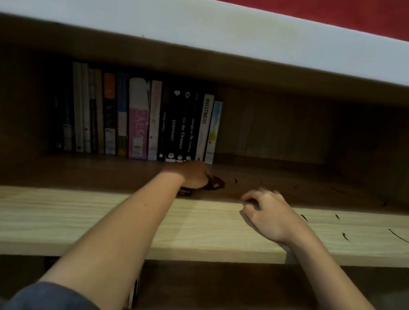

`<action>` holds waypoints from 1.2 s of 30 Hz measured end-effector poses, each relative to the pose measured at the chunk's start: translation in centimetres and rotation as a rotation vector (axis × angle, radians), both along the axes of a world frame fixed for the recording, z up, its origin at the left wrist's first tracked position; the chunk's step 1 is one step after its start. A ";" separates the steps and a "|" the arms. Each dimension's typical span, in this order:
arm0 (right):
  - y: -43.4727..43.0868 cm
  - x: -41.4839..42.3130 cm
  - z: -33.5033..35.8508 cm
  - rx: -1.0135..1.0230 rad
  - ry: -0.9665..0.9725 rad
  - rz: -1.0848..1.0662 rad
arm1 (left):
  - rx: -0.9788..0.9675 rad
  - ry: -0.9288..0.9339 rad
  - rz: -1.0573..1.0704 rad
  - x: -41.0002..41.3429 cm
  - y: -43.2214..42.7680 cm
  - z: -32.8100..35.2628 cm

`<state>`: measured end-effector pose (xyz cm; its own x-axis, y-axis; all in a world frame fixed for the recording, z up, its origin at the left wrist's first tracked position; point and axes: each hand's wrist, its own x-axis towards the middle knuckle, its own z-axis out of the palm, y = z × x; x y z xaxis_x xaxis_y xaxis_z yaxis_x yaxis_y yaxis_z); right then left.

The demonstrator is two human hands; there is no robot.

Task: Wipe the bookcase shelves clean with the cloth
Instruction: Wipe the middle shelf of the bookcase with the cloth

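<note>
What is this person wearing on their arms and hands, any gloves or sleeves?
No gloves: the left hand and right hand are bare. A dark blue-grey fabric sleeve covers the left arm only near the picture's bottom edge; its forearm is bare. The right forearm is bare, no sleeve in view. No watch or bracelet shows.

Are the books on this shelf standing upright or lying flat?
Upright: the books stand side by side, spines out, on the shelf.
</note>
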<state>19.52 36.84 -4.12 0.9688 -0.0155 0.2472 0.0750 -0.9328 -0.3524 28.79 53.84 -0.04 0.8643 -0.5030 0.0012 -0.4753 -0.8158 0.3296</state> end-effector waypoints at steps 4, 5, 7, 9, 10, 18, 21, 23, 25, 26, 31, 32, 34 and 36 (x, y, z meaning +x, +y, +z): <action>0.1 -0.3 0.1 0.029 0.001 0.010 | -0.021 0.064 -0.041 -1.7 0.0 0.7; 0.1 -0.4 0.2 0.027 0.005 0.010 | -0.038 0.084 -0.031 -2.0 0.6 0.7; 0.0 -0.4 0.2 0.020 0.007 0.009 | -0.042 0.082 0.014 -2.2 1.2 0.9; 0.0 -0.3 0.1 0.025 0.007 0.010 | 0.012 0.028 0.051 -2.0 0.0 0.7; 0.0 -0.4 0.0 0.025 0.004 0.011 | 0.025 0.009 0.059 -2.0 -0.9 0.3; -0.2 -0.2 -0.1 0.055 -0.006 0.023 | 0.014 0.081 0.074 -1.9 2.0 0.4; -0.2 -0.1 -0.1 0.048 0.003 0.020 | 0.018 0.035 0.077 -1.1 1.3 0.1; -0.2 -0.1 -0.1 0.050 -0.003 0.021 | -0.014 0.031 0.072 -1.2 0.2 0.0; -0.4 -0.1 -0.2 0.064 -0.006 0.026 | -0.049 0.066 0.042 -1.9 0.0 0.1; -0.4 -0.1 -0.3 0.068 -0.005 0.024 | -0.058 0.090 0.032 -2.4 0.4 0.2; -0.3 0.1 -0.3 0.064 -0.017 0.020 | -0.046 0.116 0.086 -2.8 4.0 0.6; -0.2 0.0 -0.4 0.062 -0.012 0.020 | -0.060 0.098 0.096 -2.7 3.8 0.4; -0.3 0.2 -0.3 0.063 -0.003 0.015 | -0.088 0.060 0.113 -2.8 2.3 0.0; -0.2 0.1 -0.2 0.088 -0.019 0.005 | -0.109 0.074 0.103 -3.7 0.2 -0.3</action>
